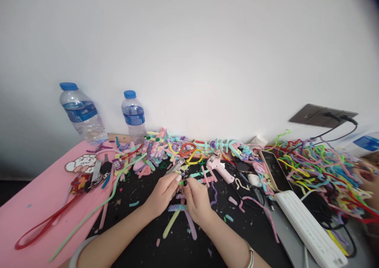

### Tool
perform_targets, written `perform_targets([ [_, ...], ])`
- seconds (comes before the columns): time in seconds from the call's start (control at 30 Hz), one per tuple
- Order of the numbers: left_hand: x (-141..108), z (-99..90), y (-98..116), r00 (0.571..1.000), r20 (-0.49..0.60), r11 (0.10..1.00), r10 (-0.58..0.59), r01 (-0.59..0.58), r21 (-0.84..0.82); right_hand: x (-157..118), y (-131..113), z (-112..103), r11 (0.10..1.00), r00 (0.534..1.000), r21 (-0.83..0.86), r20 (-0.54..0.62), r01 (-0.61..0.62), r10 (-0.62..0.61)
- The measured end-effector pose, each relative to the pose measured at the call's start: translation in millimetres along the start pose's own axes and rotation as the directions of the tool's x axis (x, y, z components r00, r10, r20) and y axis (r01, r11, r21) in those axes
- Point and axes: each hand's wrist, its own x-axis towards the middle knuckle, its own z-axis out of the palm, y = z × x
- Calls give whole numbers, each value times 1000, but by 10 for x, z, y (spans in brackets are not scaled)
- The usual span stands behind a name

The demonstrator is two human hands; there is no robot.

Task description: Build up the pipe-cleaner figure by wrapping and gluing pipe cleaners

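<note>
Pinching a fuzzy-stem piece [179, 207], left fingers [171, 181] and right fingers [193, 186] sit among scraps [134, 203] near the glue gun [222, 171].

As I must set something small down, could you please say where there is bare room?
Mostly bare: pink surface left of the red strap, save a blue scrap; black tabletop between the right forearm and curved pink stem. Crowded: along the wall, and the stem pile at right.

at seven o'clock a broad pale band [79, 255] circles the left forearm [122, 232], cuff or bangle i can't tell; on the right, at five, a thin silvery bracelet [251, 257]. the right hand [199, 199] shows a black nail [185, 182], the left hand [162, 193] a pale one.
</note>
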Motion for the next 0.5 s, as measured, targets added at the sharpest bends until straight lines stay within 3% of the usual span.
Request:
perform_targets([
  [0.33, 5, 81, -133, 987, 74, 955, -139, 154, -253, -22, -20, 51, 1000, 999, 14, -32, 18, -17],
  [0.47, 37, 99, -190, 982, 94, 964, -161, 177, -200, -53, 109, 165, 998, 990, -34, -129, 52, -56],
  [0.5, 49, 99, -192, 989, 58, 978, -139, 146, -149, -55, 160, 207, 997, 986, -56, -157, 54, -62],
])
